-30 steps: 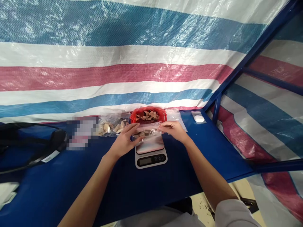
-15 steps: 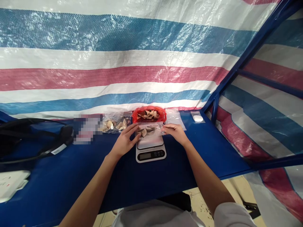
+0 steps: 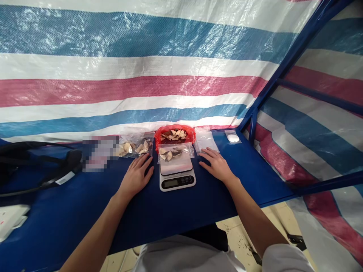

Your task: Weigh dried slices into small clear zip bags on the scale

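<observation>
left hand: (image 3: 134, 177) fingers spread wide, palm down left of the scale, fingertips right by the near edge of the filled clear bags (image 3: 126, 150)
right hand: (image 3: 217, 166) wide too, palm down on the other side, fingertips at the near edge of a flat clear bag (image 3: 206, 140); can't tell if they touch it
bag on the scale: (image 3: 170, 154) clear, dried-looking slices inside, lying on the far half of the plate and poking slightly past its left and right edges
scale: (image 3: 177, 183) strip of tabletop (image 3: 170, 213) on each side before the hands, wider stretch to the near table edge
far side: red bag (image 3: 192, 139) of slices just beyond the scale, near the striped sheet (image 3: 127, 90)
right end: small white item (image 3: 233, 138), well apart from the scale
</observation>
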Motion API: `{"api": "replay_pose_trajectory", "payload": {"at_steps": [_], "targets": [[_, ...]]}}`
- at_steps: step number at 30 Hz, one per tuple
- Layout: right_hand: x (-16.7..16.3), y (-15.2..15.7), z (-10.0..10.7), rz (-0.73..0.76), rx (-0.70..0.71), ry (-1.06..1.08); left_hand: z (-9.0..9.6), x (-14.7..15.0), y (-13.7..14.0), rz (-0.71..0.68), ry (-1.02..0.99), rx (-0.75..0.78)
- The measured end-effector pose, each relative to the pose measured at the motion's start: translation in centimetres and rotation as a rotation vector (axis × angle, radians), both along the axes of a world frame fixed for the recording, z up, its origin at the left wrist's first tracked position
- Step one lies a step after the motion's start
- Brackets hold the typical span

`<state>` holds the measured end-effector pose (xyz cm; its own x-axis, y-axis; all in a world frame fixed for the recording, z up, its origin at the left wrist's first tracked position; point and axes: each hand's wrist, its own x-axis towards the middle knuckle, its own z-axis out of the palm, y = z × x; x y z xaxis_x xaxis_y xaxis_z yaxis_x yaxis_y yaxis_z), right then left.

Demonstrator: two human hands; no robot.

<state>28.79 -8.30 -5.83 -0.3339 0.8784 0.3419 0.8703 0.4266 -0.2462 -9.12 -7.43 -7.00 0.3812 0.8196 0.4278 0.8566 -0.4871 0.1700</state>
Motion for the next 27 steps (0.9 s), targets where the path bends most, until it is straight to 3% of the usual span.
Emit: {"api": "replay_pose_trajectory", "payload": {"at_steps": [8,27], "targets": [[-0.5,-0.2,-0.8,-0.027,-0.119,-0.161,-0.2,0.2,-0.2,0.048,0.115,-0.086],[-0.5,-0.2,-1.0,-0.028,-0.134,-0.159,-0.6,0.1,-0.1,0.019,0.005,-0.085]]}}
